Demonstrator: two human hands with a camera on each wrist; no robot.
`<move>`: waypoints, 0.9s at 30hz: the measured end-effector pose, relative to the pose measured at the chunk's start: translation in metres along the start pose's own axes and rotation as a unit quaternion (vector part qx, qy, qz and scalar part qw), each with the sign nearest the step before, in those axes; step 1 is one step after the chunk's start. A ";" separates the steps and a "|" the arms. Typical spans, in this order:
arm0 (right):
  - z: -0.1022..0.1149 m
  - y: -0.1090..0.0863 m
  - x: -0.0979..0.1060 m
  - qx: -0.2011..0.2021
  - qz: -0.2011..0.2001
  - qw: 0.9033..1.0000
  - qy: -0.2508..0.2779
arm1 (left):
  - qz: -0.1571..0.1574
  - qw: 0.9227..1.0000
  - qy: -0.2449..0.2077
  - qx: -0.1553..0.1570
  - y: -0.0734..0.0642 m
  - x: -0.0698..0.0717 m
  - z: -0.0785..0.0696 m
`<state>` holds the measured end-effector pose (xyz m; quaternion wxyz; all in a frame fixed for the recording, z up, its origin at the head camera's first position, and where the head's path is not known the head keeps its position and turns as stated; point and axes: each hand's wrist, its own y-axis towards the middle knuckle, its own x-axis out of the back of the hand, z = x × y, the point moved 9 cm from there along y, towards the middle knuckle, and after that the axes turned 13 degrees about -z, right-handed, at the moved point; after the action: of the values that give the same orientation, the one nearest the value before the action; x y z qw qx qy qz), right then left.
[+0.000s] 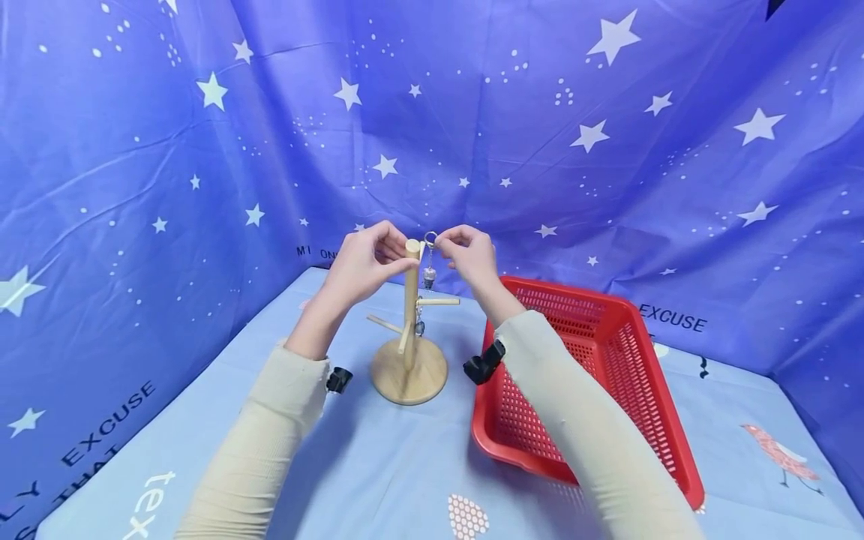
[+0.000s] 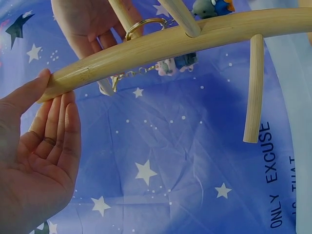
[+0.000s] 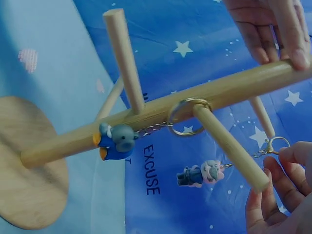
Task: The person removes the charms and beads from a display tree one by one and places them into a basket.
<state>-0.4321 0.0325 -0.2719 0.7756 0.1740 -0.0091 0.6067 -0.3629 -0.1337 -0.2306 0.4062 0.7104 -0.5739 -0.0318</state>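
Observation:
A wooden stand (image 1: 409, 322) with several pegs rises from a round base. My left hand (image 1: 367, 259) pinches the top of its post between thumb and fingers. To the right of the post, my right hand (image 1: 471, 259) pinches the metal ring of a keychain (image 3: 280, 141). From that ring a small pink-and-grey figure (image 3: 197, 174) dangles on a short chain. The ring is close to the tip of an upper peg (image 3: 263, 117). Another keychain (image 3: 187, 117) hangs by its ring on a peg, with a grey-headed figure in blue (image 3: 117, 141) below.
A red perforated basket (image 1: 587, 337) stands right of the stand, partly under my right forearm. Light blue printed cloth (image 1: 405, 465) covers the table. Blue star-patterned fabric (image 1: 432, 112) hangs behind and at the sides.

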 end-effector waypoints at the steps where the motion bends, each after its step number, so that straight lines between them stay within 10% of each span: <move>1: -0.001 0.001 0.002 -0.005 -0.002 1.000 0.006 | -0.001 1.000 0.000 -0.001 0.000 0.000 0.000; 27: -0.053 0.015 0.095 -0.042 -0.041 0.998 0.016 | 0.007 1.000 0.008 0.000 0.000 0.000 -0.002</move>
<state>-0.4314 0.1391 -0.2969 0.8064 0.1321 -0.0146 0.5763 -0.3620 -0.1327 -0.2295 0.4109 0.7068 -0.5754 -0.0234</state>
